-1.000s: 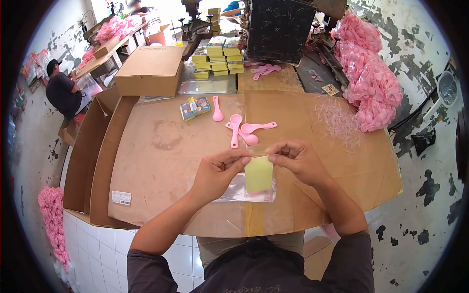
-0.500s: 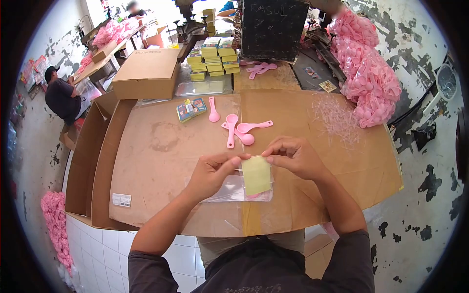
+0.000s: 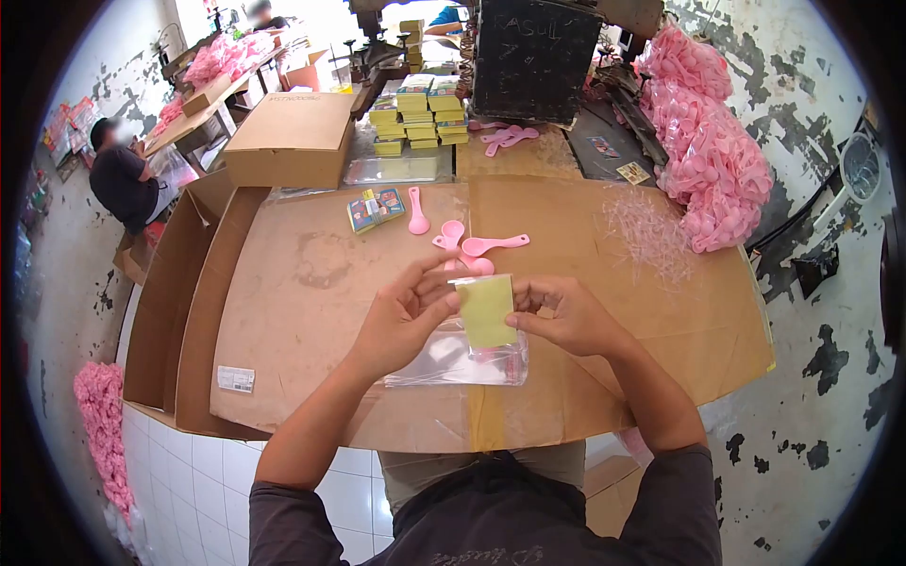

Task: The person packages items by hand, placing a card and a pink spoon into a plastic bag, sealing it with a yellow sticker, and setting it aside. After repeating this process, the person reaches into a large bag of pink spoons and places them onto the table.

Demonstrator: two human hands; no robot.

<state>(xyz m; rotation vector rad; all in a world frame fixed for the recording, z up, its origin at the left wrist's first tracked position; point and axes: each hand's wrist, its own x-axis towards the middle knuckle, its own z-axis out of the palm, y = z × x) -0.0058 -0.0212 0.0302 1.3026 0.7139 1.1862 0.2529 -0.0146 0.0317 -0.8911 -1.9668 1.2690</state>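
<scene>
A pale yellow-green card [image 3: 485, 316], which seems to have a clear plastic sleeve around it, is upright between my hands above the board. My right hand [image 3: 564, 316] pinches its right edge, thumb in front and fingers behind. At the upper left edge is the thumb of my left hand [image 3: 401, 316], with the fingers curved behind and partly hidden. Below the card lie clear plastic bags [image 3: 429, 363]. Just beyond my fingers are several pink scoops [image 3: 495, 243], some partly covered by my left hand. A banded card bundle [image 3: 376, 209] lies farther back beside another pink scoop [image 3: 417, 212].
The cardboard work surface [image 3: 311, 330] has an open carton [image 3: 179, 311] along its left. Behind stand a closed box [image 3: 288, 141], card stacks [image 3: 415, 108] and a black panel [image 3: 533, 61]. Bagged pink scoops [image 3: 713, 160] pile at right, near plastic scraps [image 3: 646, 236]. Another person [image 3: 123, 184] sits left.
The card has risen away from the bags, toward the scoops. My left fingers have opened out and moved up; my right grip has gone from the card's top corner down its side.
</scene>
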